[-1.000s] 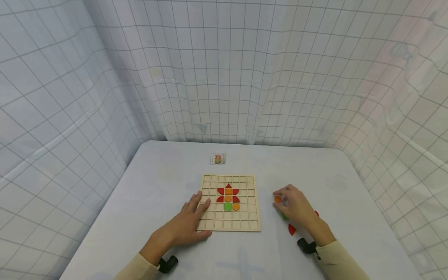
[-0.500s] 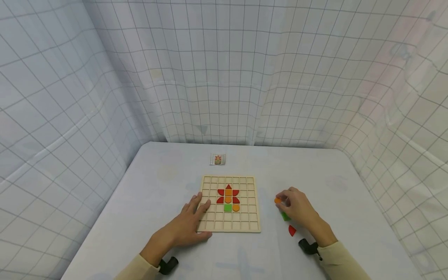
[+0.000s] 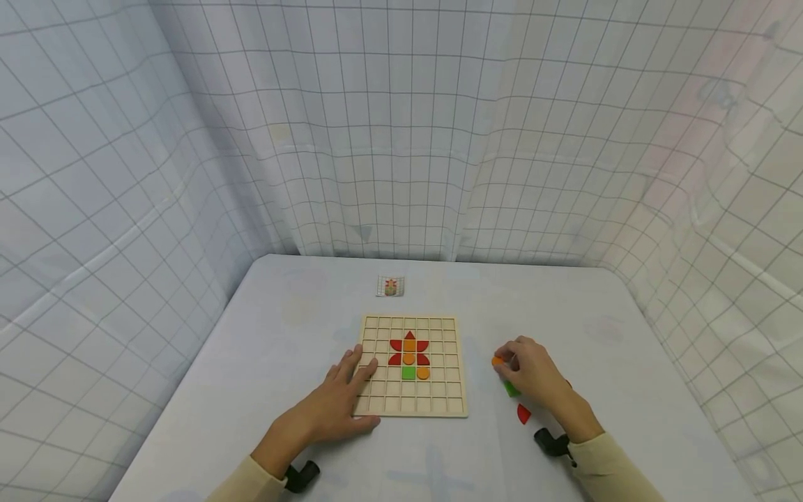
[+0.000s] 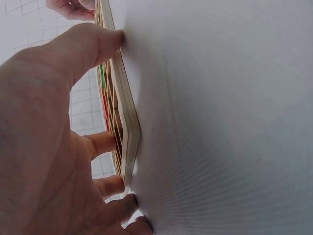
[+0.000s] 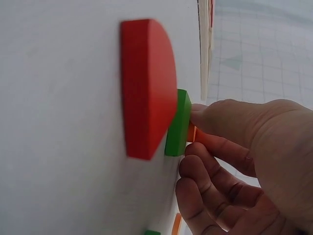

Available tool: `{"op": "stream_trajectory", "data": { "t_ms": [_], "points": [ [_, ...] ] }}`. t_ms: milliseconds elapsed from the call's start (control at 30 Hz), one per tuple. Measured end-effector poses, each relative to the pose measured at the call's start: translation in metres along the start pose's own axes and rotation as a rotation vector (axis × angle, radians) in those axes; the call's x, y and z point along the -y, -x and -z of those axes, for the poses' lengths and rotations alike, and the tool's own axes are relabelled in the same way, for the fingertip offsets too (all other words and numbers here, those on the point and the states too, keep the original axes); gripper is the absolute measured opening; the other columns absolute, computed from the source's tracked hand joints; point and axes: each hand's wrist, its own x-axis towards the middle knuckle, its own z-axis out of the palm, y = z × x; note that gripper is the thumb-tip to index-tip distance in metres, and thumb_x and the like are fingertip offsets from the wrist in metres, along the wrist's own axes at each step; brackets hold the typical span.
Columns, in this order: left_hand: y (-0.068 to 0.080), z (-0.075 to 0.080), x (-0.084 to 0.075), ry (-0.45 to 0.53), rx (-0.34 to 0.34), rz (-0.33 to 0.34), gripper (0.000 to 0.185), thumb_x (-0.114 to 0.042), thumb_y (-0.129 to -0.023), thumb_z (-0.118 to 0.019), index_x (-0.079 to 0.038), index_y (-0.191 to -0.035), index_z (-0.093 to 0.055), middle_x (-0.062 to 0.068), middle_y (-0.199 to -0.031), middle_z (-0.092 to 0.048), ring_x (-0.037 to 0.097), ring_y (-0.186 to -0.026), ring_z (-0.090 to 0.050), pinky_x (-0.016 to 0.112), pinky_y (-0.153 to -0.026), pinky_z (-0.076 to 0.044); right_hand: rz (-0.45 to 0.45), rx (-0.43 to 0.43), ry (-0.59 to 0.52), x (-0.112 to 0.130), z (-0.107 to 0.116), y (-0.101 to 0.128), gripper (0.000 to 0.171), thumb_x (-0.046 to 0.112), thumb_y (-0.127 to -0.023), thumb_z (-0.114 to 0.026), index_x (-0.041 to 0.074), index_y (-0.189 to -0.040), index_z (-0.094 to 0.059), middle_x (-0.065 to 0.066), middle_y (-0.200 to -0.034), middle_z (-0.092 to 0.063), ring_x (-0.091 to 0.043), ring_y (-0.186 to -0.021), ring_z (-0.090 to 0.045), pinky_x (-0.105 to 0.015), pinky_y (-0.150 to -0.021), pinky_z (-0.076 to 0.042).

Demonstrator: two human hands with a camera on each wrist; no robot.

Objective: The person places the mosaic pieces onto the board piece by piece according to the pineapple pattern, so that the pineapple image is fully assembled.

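My left hand [image 3: 332,402] lies spread over the left edge of a wooden grid board [image 3: 441,399], fingertips on its cells and thumb along the near edge. On the board sit red petal pieces [image 3: 422,346] and a red triangle [image 3: 410,335]. They surround an orange square [image 3: 410,346] and an orange disc [image 3: 409,359]. Below are a green square [image 3: 408,373] and a second orange disc [image 3: 423,373]. Right of the board, my right hand [image 3: 533,374] pinches a loose orange disc [image 3: 497,361] between thumb and index finger, its far part covered by them.
A loose green block [image 5: 180,125] lies beside the right thumb. Nearer to me is a red quarter-round piece [image 3: 523,414]. More green [image 5: 152,233] and orange [image 5: 176,224] pieces show low in the right wrist view. A small pattern card [image 3: 390,286] lies behind the board.
My right hand has drawn slightly right and its thumb and finger have come together on the orange disc. More of the green block shows. The left hand stays put.
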Motion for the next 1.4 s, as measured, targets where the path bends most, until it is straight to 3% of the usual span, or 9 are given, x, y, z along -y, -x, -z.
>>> {"op": "stream_trajectory", "data": {
  "t_ms": [267,667,967,1400],
  "points": [
    [0.000,-0.001,0.001,-0.003,0.004,0.005,0.108,-0.054,-0.100,-0.088,-0.010,-0.183,-0.036,0.025,-0.196,-0.013,0.052,-0.182,-0.018,0.073,-0.143,-0.029,0.012,-0.007,0.000,0.002,-0.002,-0.002,0.013,0.007,-0.098,-0.093,0.008,-0.109,-0.087,0.000,-0.095,-0.072,-0.010,-0.085,-0.061,-0.025,-0.074,-0.055],
    [-0.001,0.000,-0.002,0.004,0.001,0.014,0.107,-0.054,-0.099,-0.088,-0.011,-0.183,-0.038,0.024,-0.196,-0.014,0.051,-0.182,-0.018,0.073,-0.143,-0.029,0.005,0.013,-0.038,0.016,-0.006,-0.005,0.015,0.009,-0.100,-0.091,0.009,-0.114,-0.086,-0.002,-0.107,-0.079,-0.009,-0.091,-0.067,-0.028,-0.082,-0.062],
    [-0.001,-0.001,-0.001,-0.001,0.001,0.021,0.107,-0.054,-0.099,-0.089,-0.011,-0.183,-0.038,0.024,-0.196,-0.014,0.051,-0.182,-0.018,0.073,-0.144,-0.028,0.096,0.003,-0.012,0.032,-0.013,-0.013,0.015,0.007,-0.098,-0.093,0.008,-0.111,-0.086,-0.002,-0.104,-0.079,-0.010,-0.087,-0.066,-0.026,-0.078,-0.060],
    [-0.001,-0.001,-0.001,0.002,0.001,0.022,0.107,-0.053,-0.099,-0.089,-0.011,-0.183,-0.038,0.024,-0.196,-0.014,0.051,-0.182,-0.017,0.073,-0.144,-0.028,0.145,0.062,-0.048,0.060,-0.026,-0.021,0.014,0.009,-0.099,-0.092,0.008,-0.111,-0.085,-0.001,-0.104,-0.077,-0.012,-0.089,-0.066,-0.024,-0.077,-0.059]
  ]
}}
